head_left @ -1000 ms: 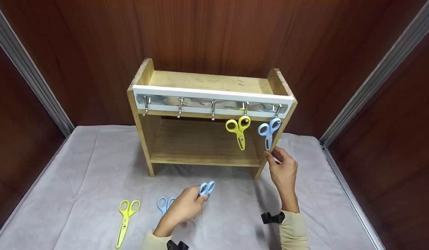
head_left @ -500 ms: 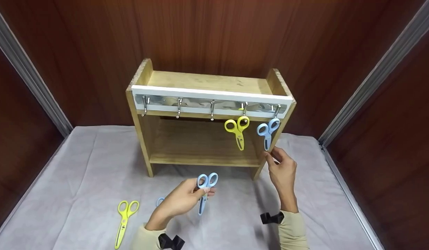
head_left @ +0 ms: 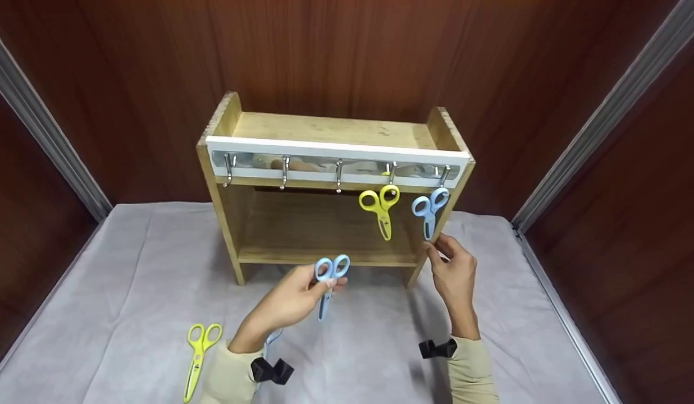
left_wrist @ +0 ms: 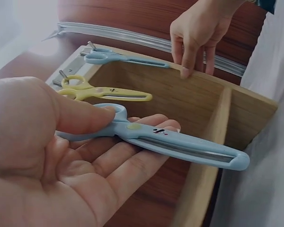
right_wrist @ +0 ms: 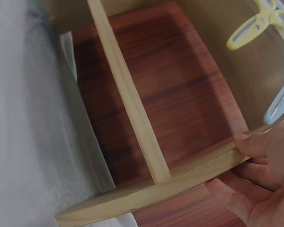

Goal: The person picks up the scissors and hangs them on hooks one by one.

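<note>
My left hand [head_left: 285,300] pinches a pair of light-blue scissors [left_wrist: 180,145], thumb on the handle loops and fingers spread beneath. The loops point up toward the shelf and the blades down in the head view. With my right hand [head_left: 456,275] I grip the right side panel [right_wrist: 199,176] of a small wooden shelf [head_left: 324,260], thumb on the near side. Just above that hand, another pair of blue scissors [head_left: 429,216] hangs from the rightmost hook. Yellow scissors [head_left: 383,216] hang from the hook beside it.
A white rail [head_left: 324,147] with several metal hooks runs along the shelf's upper front. Yellow scissors [head_left: 195,359] lie on the grey cloth [head_left: 133,292] at front left. Another blue pair [head_left: 273,336] lies mostly hidden under my left forearm. Dark wood panels [head_left: 324,56] enclose the area.
My left hand has raised the blue scissors up toward the shelf, turning them so loops and blades show. The right hand keeps its grip on the side panel.
</note>
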Tool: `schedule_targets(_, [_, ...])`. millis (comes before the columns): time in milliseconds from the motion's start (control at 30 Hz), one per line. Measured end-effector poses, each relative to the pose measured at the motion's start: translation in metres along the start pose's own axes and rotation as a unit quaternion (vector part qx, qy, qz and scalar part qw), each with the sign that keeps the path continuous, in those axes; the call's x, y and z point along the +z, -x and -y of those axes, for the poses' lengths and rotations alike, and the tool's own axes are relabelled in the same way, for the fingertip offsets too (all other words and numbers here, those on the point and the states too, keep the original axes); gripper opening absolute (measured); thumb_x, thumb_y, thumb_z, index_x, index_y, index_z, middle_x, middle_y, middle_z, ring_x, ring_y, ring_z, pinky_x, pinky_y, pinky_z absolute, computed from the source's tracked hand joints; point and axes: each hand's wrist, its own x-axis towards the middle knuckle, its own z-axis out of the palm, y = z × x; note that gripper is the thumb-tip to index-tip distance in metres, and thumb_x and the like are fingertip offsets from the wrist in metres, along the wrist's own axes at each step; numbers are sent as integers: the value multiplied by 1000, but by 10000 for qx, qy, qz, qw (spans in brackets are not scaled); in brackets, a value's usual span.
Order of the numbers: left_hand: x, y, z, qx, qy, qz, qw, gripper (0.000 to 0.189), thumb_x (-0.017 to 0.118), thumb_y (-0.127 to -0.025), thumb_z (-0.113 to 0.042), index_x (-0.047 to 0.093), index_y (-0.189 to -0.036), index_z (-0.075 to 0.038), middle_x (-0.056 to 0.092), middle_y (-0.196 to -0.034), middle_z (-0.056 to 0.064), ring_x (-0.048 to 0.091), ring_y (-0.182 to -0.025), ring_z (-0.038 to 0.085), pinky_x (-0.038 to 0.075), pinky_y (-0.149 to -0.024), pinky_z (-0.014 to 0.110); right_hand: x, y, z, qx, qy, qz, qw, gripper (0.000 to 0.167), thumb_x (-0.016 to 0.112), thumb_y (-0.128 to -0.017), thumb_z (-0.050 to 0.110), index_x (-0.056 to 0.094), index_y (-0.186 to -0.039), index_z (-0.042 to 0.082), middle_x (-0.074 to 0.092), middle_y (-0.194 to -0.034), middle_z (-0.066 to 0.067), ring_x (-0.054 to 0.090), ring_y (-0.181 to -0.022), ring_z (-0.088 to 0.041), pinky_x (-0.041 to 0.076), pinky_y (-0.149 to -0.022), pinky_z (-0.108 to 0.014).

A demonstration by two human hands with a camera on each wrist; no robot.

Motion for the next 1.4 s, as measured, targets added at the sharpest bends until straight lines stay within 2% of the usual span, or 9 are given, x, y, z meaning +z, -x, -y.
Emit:
schedule_targets(133, [-6,-5,-9,40,66,-95,9999,31,49,-110,-8,62,-134,7,74,-127,25,73,-120,37,59,-106,47,1,-1,0,23,-45,38,10000,21,77,-95,7,78,-115,1,81,-110,-19,79,-103,-33,58,-81,-11])
schedule_targets(333, [-12,-13,-22,103,336,-168,9992,31,49,-110,-8,61,-135,7,73,-130,25,72,-122,35,58,-109,45,1,-1,0,81,-52,27,10000,21,77,-95,8,78,-115,1,81,-111,-19,79,-105,-32,61,-84,-17])
schedule_targets(567, [-20,-19,-37,367,480,-322,9977,31,50,-110,-7,61,-135,8,73,-131,24,72,-123,36,57,-109,45,1,-2,1,90,-129,63,9999,21,77,-96,9,78,-115,2,81,-110,-19,79,-105,-33,56,-80,-9])
schedule_targets(800, [-30,-27,-49,546,700,-393,9953,32,50,-110,-7,61,-135,8,71,-132,26,70,-125,39,57,-109,42,1,-2,-1,186,-214,78,9996,22,77,-95,9,77,-116,2,81,-111,-18,78,-107,-31,60,-84,-17])
schedule_targets(1000, [-38,-32,-57,708,782,-439,9935,31,50,-110,-7,62,-135,8,73,-131,24,72,-124,34,57,-110,40,0,0,1,171,-146,72,9997,22,78,-96,12,78,-116,3,80,-112,-19,78,-108,-32,63,-88,-27])
schedule_targets(1233, [-43,-38,-65,774,917,-440,9918,32,50,-110,-8,61,-135,8,73,-130,24,72,-124,34,57,-109,37,1,0,-1,150,-106,59,9998,22,78,-95,9,78,-115,2,81,-111,-18,78,-106,-31,62,-84,-22])
schedule_targets(1400, [-44,-43,-66,729,992,-499,9911,32,49,-110,-8,61,-135,8,74,-129,24,73,-121,35,57,-109,38,1,0,-1,77,-22,46,10000,23,78,-94,7,77,-116,1,81,-111,-18,79,-105,-30,63,-84,-26])
